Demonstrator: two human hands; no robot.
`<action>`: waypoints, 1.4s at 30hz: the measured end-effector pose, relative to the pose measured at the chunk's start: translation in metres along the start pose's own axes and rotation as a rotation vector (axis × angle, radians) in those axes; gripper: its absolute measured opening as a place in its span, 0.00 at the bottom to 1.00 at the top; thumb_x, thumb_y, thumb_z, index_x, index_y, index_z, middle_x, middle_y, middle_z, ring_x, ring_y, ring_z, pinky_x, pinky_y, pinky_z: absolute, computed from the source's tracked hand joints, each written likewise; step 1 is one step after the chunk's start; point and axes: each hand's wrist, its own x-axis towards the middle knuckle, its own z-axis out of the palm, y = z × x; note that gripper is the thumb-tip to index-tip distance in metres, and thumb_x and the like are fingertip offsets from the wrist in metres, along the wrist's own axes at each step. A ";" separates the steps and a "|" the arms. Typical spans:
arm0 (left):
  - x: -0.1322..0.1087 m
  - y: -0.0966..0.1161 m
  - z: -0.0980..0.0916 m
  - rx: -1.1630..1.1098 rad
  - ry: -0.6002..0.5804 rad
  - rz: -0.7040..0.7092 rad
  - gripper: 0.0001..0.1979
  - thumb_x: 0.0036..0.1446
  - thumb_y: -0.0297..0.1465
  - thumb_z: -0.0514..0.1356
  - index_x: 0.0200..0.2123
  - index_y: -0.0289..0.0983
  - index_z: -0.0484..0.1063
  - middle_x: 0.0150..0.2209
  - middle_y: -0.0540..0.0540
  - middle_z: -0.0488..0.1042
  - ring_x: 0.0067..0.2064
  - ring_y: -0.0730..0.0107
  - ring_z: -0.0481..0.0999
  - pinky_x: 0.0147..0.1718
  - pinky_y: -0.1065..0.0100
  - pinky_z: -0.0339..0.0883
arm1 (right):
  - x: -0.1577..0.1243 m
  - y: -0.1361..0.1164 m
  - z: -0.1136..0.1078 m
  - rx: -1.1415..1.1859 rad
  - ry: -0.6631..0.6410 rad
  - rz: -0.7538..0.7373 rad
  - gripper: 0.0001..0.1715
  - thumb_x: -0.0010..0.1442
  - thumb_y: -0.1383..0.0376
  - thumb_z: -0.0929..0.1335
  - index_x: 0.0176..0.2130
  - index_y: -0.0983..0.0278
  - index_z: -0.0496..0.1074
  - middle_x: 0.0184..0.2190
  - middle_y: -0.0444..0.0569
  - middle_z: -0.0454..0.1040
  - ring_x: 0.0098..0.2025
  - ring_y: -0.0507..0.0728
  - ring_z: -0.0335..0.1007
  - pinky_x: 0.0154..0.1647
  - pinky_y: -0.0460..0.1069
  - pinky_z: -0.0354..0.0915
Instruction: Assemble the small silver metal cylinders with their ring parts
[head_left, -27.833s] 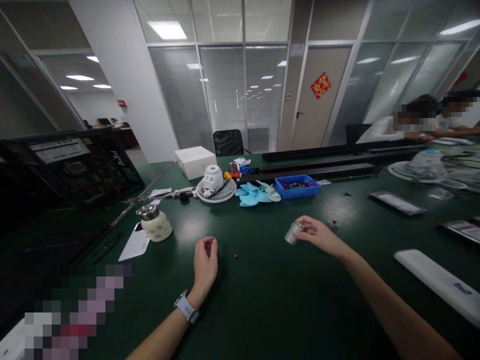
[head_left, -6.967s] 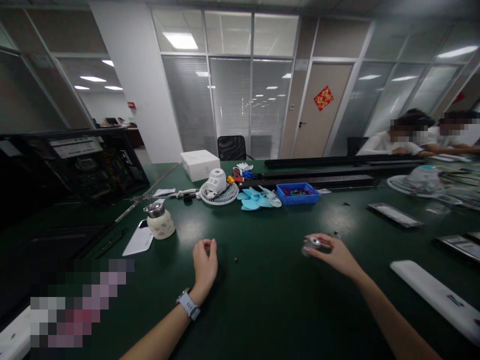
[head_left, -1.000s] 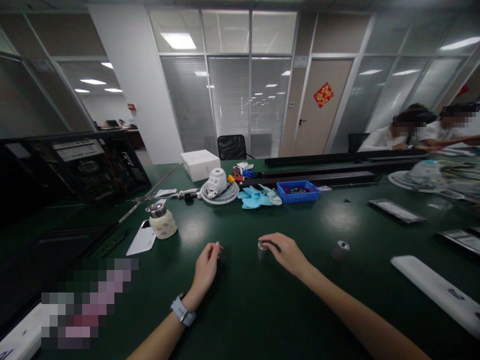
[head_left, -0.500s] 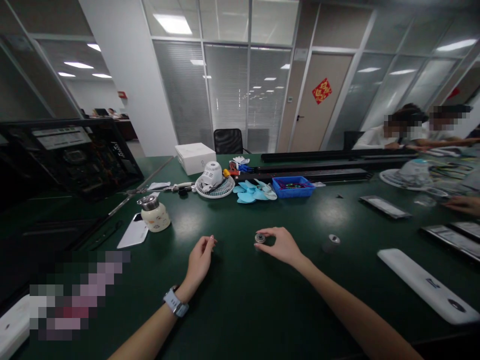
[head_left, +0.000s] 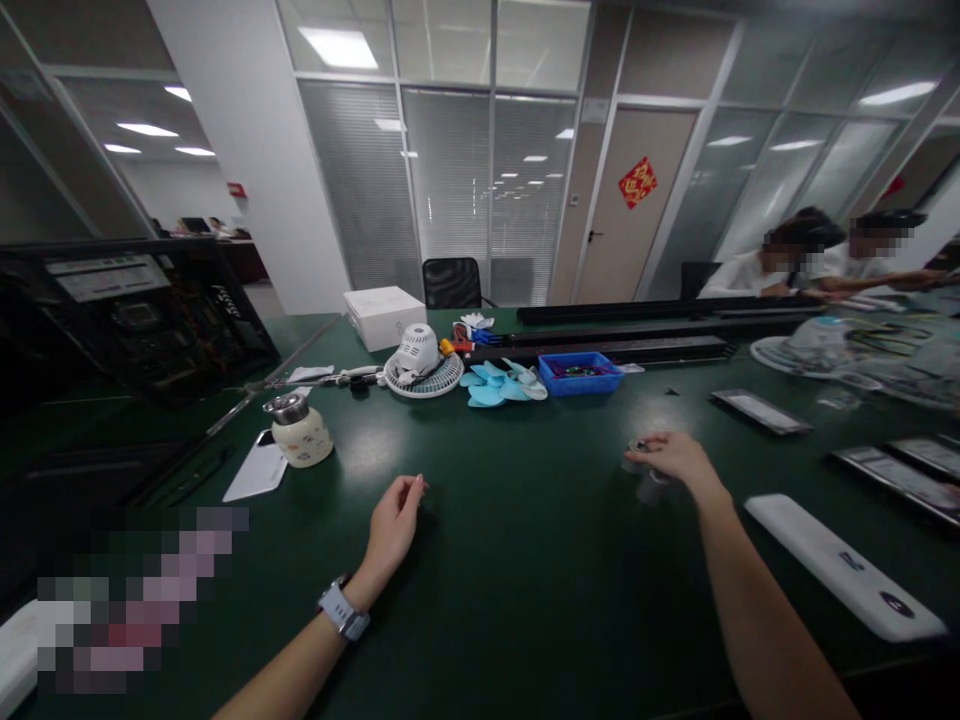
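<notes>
My right hand (head_left: 675, 458) is on the right side of the green table, thumb and fingers closed round a small silver metal cylinder (head_left: 634, 455). Just below that hand stands a second small metal cylinder (head_left: 653, 488), partly covered by the fingers. Whether the two cylinders touch I cannot tell. My left hand (head_left: 397, 515), with a watch on its wrist, rests on the table left of centre. Its fingers are curled together, and nothing shows in them.
Behind lie a white fan base with grille (head_left: 420, 362), light-blue fan blades (head_left: 501, 384) and a blue tray (head_left: 581, 375) of small parts. A cream jar (head_left: 301, 432) stands left, beside a phone (head_left: 256, 472). A long white device (head_left: 844, 570) lies right. People sit far right.
My right hand has moved right with the small metal cylinder, from the table's middle to beside the second cylinder. My left hand has stayed nearly still. The view has shifted slightly.
</notes>
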 end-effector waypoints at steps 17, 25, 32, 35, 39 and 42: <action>-0.002 0.004 0.001 -0.004 0.006 0.021 0.21 0.58 0.50 0.52 0.32 0.38 0.69 0.28 0.50 0.71 0.30 0.67 0.70 0.29 0.69 0.60 | -0.055 -0.010 -0.007 -0.035 -0.198 -0.135 0.28 0.39 0.52 0.75 0.41 0.61 0.79 0.34 0.48 0.81 0.39 0.62 0.76 0.39 0.51 0.69; -0.004 0.011 0.000 -0.004 0.015 0.029 0.19 0.57 0.49 0.53 0.30 0.38 0.68 0.26 0.52 0.68 0.29 0.68 0.68 0.29 0.70 0.59 | -0.091 -0.120 0.086 0.264 -0.417 -0.609 0.24 0.44 0.55 0.75 0.42 0.61 0.79 0.36 0.48 0.79 0.35 0.56 0.74 0.37 0.49 0.69; -0.005 0.013 0.001 -0.014 0.020 0.027 0.19 0.58 0.48 0.53 0.31 0.37 0.69 0.27 0.51 0.69 0.30 0.67 0.68 0.30 0.70 0.59 | -0.101 -0.141 0.118 0.221 -0.382 -0.736 0.32 0.44 0.48 0.74 0.47 0.59 0.76 0.38 0.48 0.73 0.37 0.56 0.70 0.39 0.52 0.66; -0.005 0.010 0.001 -0.016 0.023 0.023 0.20 0.58 0.48 0.53 0.31 0.37 0.69 0.27 0.50 0.69 0.30 0.67 0.68 0.30 0.69 0.59 | -0.099 -0.121 0.112 0.247 -0.311 -0.762 0.57 0.35 0.47 0.77 0.61 0.52 0.60 0.49 0.48 0.70 0.48 0.61 0.67 0.52 0.58 0.60; -0.004 0.008 0.002 -0.023 0.023 0.031 0.19 0.59 0.48 0.52 0.32 0.37 0.69 0.28 0.49 0.69 0.31 0.66 0.69 0.30 0.68 0.61 | -0.094 -0.087 0.101 0.333 -0.254 -0.649 0.62 0.37 0.48 0.77 0.64 0.53 0.52 0.56 0.50 0.63 0.58 0.63 0.60 0.59 0.59 0.55; -0.006 0.021 0.007 0.036 0.000 0.128 0.18 0.59 0.46 0.54 0.39 0.38 0.73 0.36 0.46 0.72 0.37 0.63 0.70 0.37 0.64 0.64 | -0.096 -0.081 0.097 0.344 -0.305 -0.635 0.52 0.42 0.48 0.75 0.61 0.55 0.58 0.54 0.50 0.66 0.56 0.62 0.62 0.58 0.58 0.56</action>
